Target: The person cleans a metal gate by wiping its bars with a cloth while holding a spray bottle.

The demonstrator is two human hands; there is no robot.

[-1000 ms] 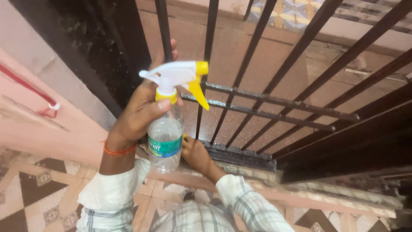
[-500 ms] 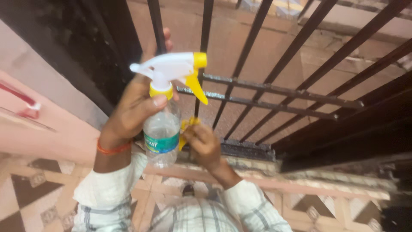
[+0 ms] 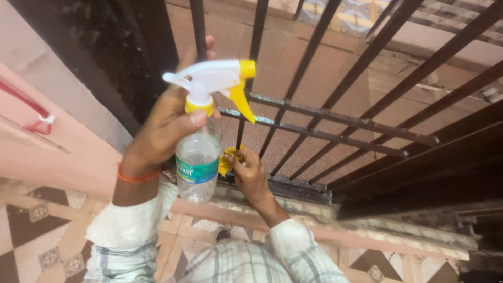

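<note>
My left hand [image 3: 165,131] grips the neck of a clear plastic spray bottle [image 3: 199,157] with a white and yellow trigger head [image 3: 215,78], held upright in front of a black metal gate [image 3: 335,120]. The nozzle points right, toward the bars. My right hand [image 3: 251,175] is lower, closed on a crumpled yellow cloth [image 3: 228,160] pressed against the foot of a vertical bar just above the gate's bottom rail [image 3: 293,186].
A pink wall [image 3: 47,136] with a red cord stands at the left. Patterned floor tiles [image 3: 42,236] lie below. A stone threshold [image 3: 367,230] runs under the gate. Beyond the bars is a reddish floor.
My right hand rose from the bottom rail with the yellow cloth now showing against the bar. The spray bottle lifted slightly.
</note>
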